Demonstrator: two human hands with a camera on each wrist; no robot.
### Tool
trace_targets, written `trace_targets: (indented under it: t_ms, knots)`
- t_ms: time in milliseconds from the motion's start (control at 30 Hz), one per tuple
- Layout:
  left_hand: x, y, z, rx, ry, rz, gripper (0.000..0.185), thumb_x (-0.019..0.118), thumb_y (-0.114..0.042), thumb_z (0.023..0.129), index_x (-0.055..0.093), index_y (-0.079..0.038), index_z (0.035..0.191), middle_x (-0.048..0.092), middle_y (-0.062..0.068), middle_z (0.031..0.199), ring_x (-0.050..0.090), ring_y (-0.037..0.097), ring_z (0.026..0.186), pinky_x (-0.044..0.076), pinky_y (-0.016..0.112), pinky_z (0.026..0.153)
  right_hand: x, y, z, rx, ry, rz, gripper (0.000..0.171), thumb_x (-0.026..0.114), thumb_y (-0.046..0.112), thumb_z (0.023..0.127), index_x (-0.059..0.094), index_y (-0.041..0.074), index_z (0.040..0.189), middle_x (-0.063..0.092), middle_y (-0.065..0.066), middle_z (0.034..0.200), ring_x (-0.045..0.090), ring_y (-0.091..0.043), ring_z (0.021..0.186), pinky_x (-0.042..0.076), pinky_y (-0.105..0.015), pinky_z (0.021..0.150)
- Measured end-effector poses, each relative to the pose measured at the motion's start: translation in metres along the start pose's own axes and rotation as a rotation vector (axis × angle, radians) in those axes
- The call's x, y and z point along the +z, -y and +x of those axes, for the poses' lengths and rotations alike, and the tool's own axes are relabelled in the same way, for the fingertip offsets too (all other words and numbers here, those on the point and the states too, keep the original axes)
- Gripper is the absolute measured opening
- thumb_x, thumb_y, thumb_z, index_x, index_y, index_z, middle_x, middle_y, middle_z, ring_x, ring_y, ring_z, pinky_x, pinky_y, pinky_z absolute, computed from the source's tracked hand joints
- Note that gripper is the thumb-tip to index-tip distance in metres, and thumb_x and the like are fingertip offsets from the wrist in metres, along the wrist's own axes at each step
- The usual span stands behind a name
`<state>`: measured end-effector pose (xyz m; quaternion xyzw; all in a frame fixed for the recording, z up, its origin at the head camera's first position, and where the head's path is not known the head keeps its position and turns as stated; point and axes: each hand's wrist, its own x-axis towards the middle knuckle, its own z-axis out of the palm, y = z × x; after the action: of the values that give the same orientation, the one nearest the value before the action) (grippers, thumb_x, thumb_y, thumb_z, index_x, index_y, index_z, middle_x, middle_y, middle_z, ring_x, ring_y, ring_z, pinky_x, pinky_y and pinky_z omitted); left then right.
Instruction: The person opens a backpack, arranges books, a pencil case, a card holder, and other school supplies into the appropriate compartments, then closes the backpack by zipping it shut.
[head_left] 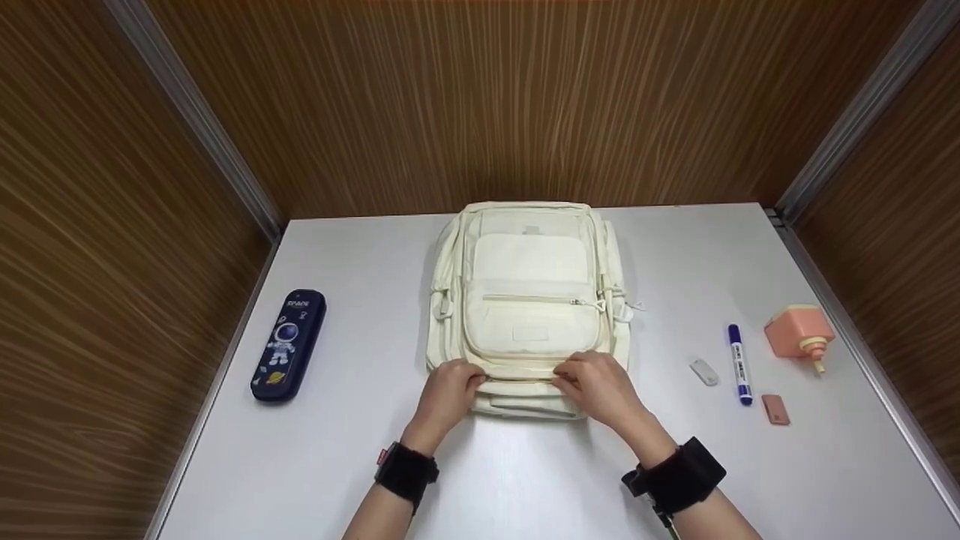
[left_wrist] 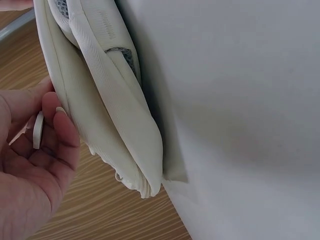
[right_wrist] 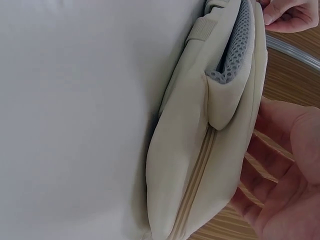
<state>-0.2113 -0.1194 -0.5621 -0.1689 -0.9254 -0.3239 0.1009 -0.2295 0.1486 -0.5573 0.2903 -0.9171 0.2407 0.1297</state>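
Handling the near end of the cream backpack (head_left: 532, 259) looks like the step in hand: both hands work at its layered edge, perhaps parting or lifting the fabric there. The bag lies flat around the middle of the desk (head_left: 352, 457), its far end just beside the desk's far edge. The left hand (head_left: 448, 394) has thumb and fingers pinching one side of that edge; the right hand (head_left: 600, 386) pinches the other side.

In the right wrist view, a zip (right_wrist: 195, 182) runs along the bag's side. A pale strip (left_wrist: 38, 131) shows among the left fingers; whether it is a pull tab, I cannot tell. The next move probably calls for an even hold on both sides, so the layers do not fold over each other.

A dark blue pencil case (head_left: 289, 345) lies near the desk's left edge; a marker (head_left: 739, 365) lies toward the right edge.
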Motion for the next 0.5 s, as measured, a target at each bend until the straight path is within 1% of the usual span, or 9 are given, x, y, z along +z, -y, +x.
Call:
trace_targets:
  t_ms: [67,167,233,333,433,500]
  knots:
    - [0.0005,-0.0005,-0.0007,-0.005,-0.001,0.017,0.004,0.075,-0.003,0.085,0.076,-0.007,0.085,0.067,0.002,0.08,0.065,0.016,0.073,0.053,0.03,0.066,0.0031,0.0025,0.0018,-0.02,-0.006,-0.003,0.006,0.08,0.017,0.083,0.078,0.012,0.086,0.069,0.001,0.08,0.066,-0.019,0.073,0.051,-0.039,0.071]
    - [0.001,-0.0009,-0.0015,0.0,-0.009,0.049,0.002,0.075,-0.007,0.085,0.076,-0.008,0.084,0.065,0.0,0.079,0.064,0.016,0.073,0.052,0.031,0.065,0.0057,0.0058,0.0046,-0.032,-0.013,0.0,0.004,0.08,0.017,0.082,0.078,0.013,0.084,0.068,0.001,0.08,0.066,-0.019,0.072,0.052,-0.038,0.068]
    - [0.0011,-0.0006,-0.0017,0.007,-0.011,0.063,0.002,0.075,-0.009,0.085,0.076,-0.008,0.084,0.064,0.0,0.079,0.064,0.016,0.072,0.052,0.031,0.064,0.0062,0.0069,0.0058,-0.02,-0.01,0.005,0.004,0.081,0.017,0.081,0.079,0.013,0.082,0.069,0.001,0.079,0.066,-0.018,0.071,0.052,-0.036,0.067]
    - [0.0004,0.0002,-0.0018,0.016,-0.011,0.067,0.004,0.076,-0.01,0.085,0.076,-0.006,0.084,0.063,-0.001,0.079,0.063,0.014,0.071,0.051,0.029,0.062,0.0057,0.0076,0.0072,-0.004,0.008,0.017,0.005,0.081,0.017,0.081,0.079,0.013,0.08,0.071,0.001,0.081,0.068,-0.018,0.075,0.054,-0.036,0.069]
    - [-0.0002,0.0012,-0.0025,0.033,-0.014,0.06,0.004,0.076,-0.01,0.085,0.076,-0.005,0.084,0.063,-0.002,0.078,0.062,0.013,0.07,0.051,0.027,0.061,0.0056,0.0077,0.0076,0.007,0.025,0.022,0.004,0.079,0.016,0.083,0.078,0.012,0.081,0.073,0.001,0.083,0.07,-0.019,0.079,0.054,-0.036,0.072]
    - [-0.0006,0.002,-0.0028,0.045,-0.028,0.06,0.003,0.076,-0.008,0.085,0.076,-0.006,0.083,0.062,-0.002,0.078,0.063,0.013,0.07,0.051,0.027,0.061,0.0055,0.0082,0.0076,0.023,0.035,0.026,0.004,0.078,0.015,0.084,0.077,0.012,0.081,0.073,0.002,0.083,0.07,-0.019,0.08,0.055,-0.037,0.072]
